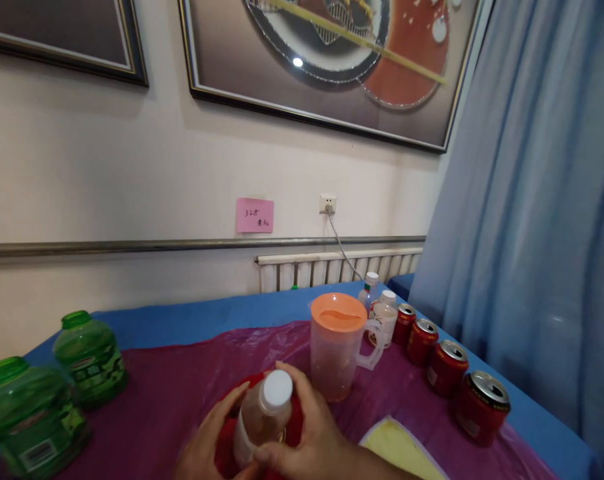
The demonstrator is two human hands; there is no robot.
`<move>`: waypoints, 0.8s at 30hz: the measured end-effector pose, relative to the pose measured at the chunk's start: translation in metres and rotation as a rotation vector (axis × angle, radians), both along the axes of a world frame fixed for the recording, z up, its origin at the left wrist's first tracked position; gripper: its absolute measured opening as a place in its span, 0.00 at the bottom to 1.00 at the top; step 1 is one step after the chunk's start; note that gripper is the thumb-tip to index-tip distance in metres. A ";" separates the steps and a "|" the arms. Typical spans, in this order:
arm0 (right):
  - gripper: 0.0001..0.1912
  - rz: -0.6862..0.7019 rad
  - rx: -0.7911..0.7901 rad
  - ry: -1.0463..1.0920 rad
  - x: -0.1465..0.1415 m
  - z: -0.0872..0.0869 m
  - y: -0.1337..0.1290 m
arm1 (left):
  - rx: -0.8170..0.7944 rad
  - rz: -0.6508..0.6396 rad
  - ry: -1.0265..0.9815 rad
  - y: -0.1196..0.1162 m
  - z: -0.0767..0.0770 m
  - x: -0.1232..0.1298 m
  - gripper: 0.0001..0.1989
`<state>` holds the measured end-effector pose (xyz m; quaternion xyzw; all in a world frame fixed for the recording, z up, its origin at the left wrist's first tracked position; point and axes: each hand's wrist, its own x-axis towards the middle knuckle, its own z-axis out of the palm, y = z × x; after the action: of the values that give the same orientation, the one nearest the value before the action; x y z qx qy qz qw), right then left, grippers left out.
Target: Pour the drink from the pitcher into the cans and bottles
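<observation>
A clear plastic bottle (249,427) with a white cap stands slightly tilted near the bottom centre, above a red round piece that shows around it. My left hand (207,437) curves round the bottle's left side, its lower part cut off by the frame. On the other side my right hand (319,430) grips the bottle, the thumb across its front and the fingers behind. Just beyond my right hand is a translucent pitcher (335,360) with an orange lid. A pale yellow cloth (399,450) lies to the right of my right wrist.
Two green plastic bottles (89,360) stand at the left. Along the right edge runs a row of several red cans (447,370), with two white-capped bottles (385,317) behind. A purple sheet (157,393) covers the blue table (207,317). A blue curtain (522,200) hangs at right.
</observation>
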<state>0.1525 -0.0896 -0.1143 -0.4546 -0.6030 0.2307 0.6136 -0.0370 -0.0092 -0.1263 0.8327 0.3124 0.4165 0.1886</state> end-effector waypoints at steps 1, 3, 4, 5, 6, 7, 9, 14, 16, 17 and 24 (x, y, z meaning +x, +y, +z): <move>0.46 -0.016 -0.006 -0.001 -0.002 0.008 -0.001 | -0.018 0.001 -0.022 0.001 -0.003 0.000 0.36; 0.40 -0.042 -0.010 -0.009 -0.004 0.024 -0.002 | -0.052 -0.027 -0.074 0.003 -0.008 0.000 0.39; 0.36 -0.043 -0.016 0.000 -0.004 0.031 -0.004 | -0.074 -0.062 -0.097 0.004 -0.009 -0.001 0.41; 0.32 -0.038 -0.023 0.028 -0.003 0.037 -0.006 | -0.095 -0.109 -0.124 0.004 -0.010 -0.001 0.42; 0.29 -0.028 -0.030 0.073 0.001 0.042 -0.009 | -0.115 -0.144 -0.150 0.006 -0.011 -0.002 0.41; 0.27 -0.020 -0.035 0.125 0.006 0.046 -0.014 | -0.131 -0.164 -0.172 0.007 -0.011 -0.003 0.39; 0.27 -0.023 -0.051 0.199 0.022 0.053 -0.027 | -0.146 -0.135 -0.205 0.012 -0.012 -0.005 0.34; 0.30 -0.316 -0.151 0.119 0.089 0.062 -0.075 | -0.163 -0.013 -0.258 0.025 -0.020 -0.003 0.28; 0.31 -0.544 -0.180 0.015 0.120 0.063 -0.091 | -0.164 0.003 -0.266 0.029 -0.021 -0.001 0.27; 0.32 -0.665 -0.202 -0.044 0.135 0.062 -0.096 | -0.163 0.010 -0.262 0.030 -0.021 0.000 0.27; 0.30 -1.062 -0.474 -0.492 0.211 0.044 -0.079 | -0.173 0.064 -0.226 0.035 -0.011 0.001 0.24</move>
<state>0.3637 -0.1686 -0.0707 -0.8554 -0.3510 -0.0894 0.3702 -0.0364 0.0257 -0.1370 0.7507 0.3505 0.4849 0.2801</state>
